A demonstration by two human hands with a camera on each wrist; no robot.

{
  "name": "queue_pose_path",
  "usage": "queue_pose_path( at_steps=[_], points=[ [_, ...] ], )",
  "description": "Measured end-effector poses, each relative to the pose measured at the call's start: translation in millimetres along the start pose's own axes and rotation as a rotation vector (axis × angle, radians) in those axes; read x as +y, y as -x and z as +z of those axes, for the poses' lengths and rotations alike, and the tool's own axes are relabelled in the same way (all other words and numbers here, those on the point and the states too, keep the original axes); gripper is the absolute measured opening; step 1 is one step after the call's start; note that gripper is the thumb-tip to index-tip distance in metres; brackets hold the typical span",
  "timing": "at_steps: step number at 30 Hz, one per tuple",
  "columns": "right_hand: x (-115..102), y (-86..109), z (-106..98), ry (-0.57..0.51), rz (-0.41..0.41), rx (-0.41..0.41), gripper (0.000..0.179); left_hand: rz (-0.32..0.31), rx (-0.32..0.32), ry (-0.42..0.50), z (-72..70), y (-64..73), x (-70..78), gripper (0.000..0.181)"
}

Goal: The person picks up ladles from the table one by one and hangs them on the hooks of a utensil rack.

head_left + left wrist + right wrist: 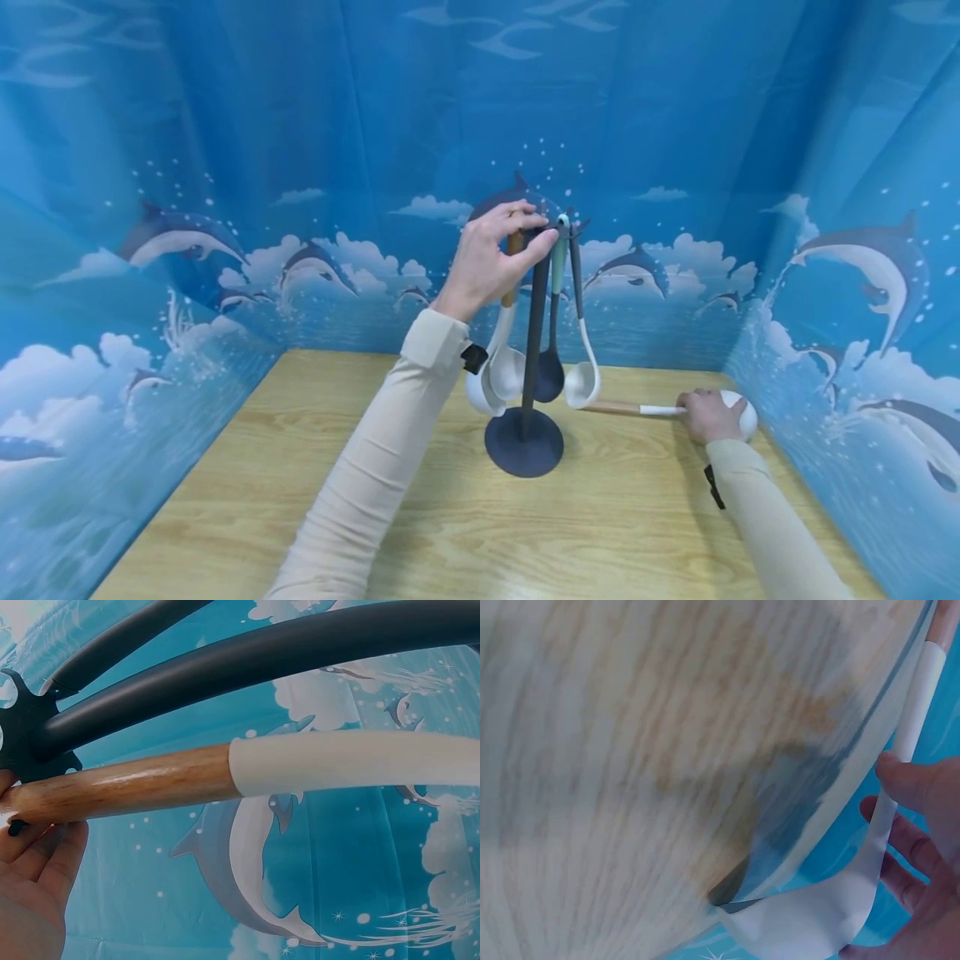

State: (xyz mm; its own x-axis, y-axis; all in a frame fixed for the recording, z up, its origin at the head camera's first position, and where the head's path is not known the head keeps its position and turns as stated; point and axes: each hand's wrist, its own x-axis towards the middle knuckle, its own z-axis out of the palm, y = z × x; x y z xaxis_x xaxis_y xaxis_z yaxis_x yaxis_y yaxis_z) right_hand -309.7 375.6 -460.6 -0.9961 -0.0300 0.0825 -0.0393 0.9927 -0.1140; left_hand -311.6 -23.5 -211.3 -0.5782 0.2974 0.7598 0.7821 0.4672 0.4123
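At the top of a dark utensil stand [536,333], my left hand [491,254] holds the upper end of a white ladle's wooden handle [135,780]. Its fingertips lie at the handle's end beside the dark hook plate [26,727]; the thumb reaches across to the stand's top in the head view. My right hand [711,415] grips the white neck of another ladle [660,410] low at the table's far right. That ladle's bowl [802,919] shows below the fingers in the right wrist view. Its wooden handle points left toward the stand.
Also hanging from the stand are a dark ladle [550,379] with a green handle and a white ladle [585,385] with a grey handle. A round base [517,454] carries the stand on the wooden table [600,525]. Blue dolphin-print curtains [375,125] enclose the table.
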Motion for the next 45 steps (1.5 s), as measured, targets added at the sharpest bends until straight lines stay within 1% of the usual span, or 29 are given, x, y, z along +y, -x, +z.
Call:
queue_pose_path(
  at_steps=[10,19,25,28,33,37,45],
  points=[
    [1,4.8,4,0.044,-0.033,0.052,0.018,-0.004,0.0,-0.008,0.7,0.4,-0.1,0.036],
    [12,5.5,10,0.018,-0.05,0.081,0.025,0.008,0.006,-0.02,2.8,-1.3,-0.1,0.037],
    [16,5.5,12,0.002,-0.068,0.109,0.026,-0.003,0.006,-0.012,2.2,-1.9,0.6,0.038],
    [16,6.9,10,-0.002,-0.071,0.109,0.025,-0.009,0.006,-0.008,1.4,-1.8,0.8,0.037],
    [16,8.4,8,-0.033,-0.063,0.089,0.027,-0.007,0.007,0.012,0.9,-1.3,0.4,0.037],
    [15,7.9,6,-0.074,-0.06,0.088,0.028,-0.006,0.008,0.007,1.0,-1.0,-0.4,0.036],
    [10,6.4,2,-0.134,-0.076,0.159,0.029,-0.004,0.013,0.011,0.9,-1.7,-1.5,0.036]
  ],
)
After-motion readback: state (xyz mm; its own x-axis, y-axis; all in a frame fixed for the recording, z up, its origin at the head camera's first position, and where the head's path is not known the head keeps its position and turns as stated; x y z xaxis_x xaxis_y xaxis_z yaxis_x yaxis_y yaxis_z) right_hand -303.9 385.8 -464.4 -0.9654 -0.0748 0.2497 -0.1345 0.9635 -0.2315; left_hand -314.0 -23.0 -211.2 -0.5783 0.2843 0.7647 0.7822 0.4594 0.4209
